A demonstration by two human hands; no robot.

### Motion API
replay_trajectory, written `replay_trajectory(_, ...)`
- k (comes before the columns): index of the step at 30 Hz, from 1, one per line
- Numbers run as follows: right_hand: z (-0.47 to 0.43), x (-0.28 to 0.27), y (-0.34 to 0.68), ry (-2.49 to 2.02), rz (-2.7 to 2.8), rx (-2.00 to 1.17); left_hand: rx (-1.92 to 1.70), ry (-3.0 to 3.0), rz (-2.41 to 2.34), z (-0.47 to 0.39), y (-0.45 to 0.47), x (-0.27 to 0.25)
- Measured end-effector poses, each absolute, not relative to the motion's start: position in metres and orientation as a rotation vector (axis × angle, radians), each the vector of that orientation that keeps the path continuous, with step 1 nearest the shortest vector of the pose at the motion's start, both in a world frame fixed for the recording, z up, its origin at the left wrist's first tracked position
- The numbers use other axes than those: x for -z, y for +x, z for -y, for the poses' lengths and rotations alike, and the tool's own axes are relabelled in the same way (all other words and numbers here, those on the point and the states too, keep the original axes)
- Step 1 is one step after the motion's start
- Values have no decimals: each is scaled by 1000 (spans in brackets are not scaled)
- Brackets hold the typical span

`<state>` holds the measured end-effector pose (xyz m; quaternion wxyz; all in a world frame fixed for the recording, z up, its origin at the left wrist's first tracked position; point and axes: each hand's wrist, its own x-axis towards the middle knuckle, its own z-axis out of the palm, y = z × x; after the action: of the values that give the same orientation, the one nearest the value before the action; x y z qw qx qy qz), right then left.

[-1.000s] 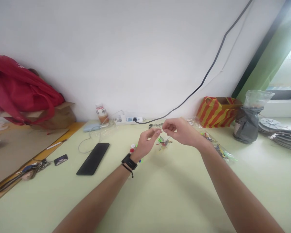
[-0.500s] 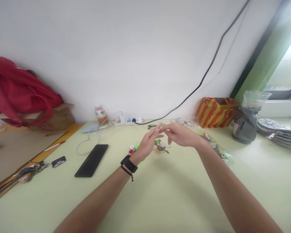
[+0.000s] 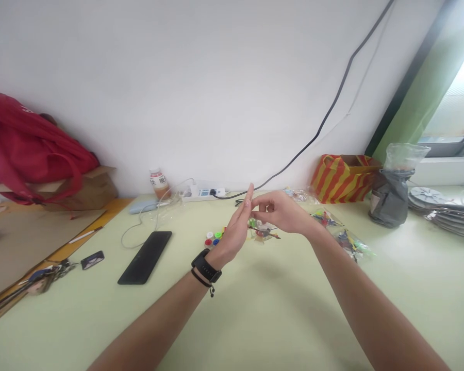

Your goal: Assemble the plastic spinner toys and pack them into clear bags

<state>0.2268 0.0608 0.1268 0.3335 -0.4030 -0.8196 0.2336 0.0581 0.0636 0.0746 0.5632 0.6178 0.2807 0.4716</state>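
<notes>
"炭" on the bottle

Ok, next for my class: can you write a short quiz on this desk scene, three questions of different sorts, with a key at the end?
1. Short answer: what does the red bag on the far left rest on?
2. True or false: the left hand is nearer than the right hand to the small round coloured pieces.
3. Multiple choice: which colour goes with yellow on the striped bag? A) blue B) red C) black

Key: 1. A cardboard box. 2. True. 3. B.
</notes>
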Motion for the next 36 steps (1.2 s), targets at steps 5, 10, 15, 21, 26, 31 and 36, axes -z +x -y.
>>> replay_trajectory(5, -57, -132, 230, -1011, 2135, -597, -1139, 1544, -698, -60, 60, -81)
replay_trajectory(10, -56, -133, 233, -1101, 2108, -489, -1153, 1498, -691, -63, 60, -77)
replay_trajectory(15, -54, -135, 235, -1243, 1937, -301, -1090, 1394, -779, -70, 58, -71)
replay_trajectory(21, -52, -141, 234, -1274, 1829, -254, -1042, 1347, -782, -72, 57, -72)
replay_trajectory(26, -51, -143, 238, -1255, 1921, -361, -1030, 1317, -775, -73, 56, -71)
replay_trajectory(31, -52, -141, 237, -1232, 2006, -501, -1017, 1310, -745, -73, 56, -71)
replay_trajectory(36, -52, -141, 236, -1291, 1926, -333, -1016, 1334, -781, -74, 55, -73)
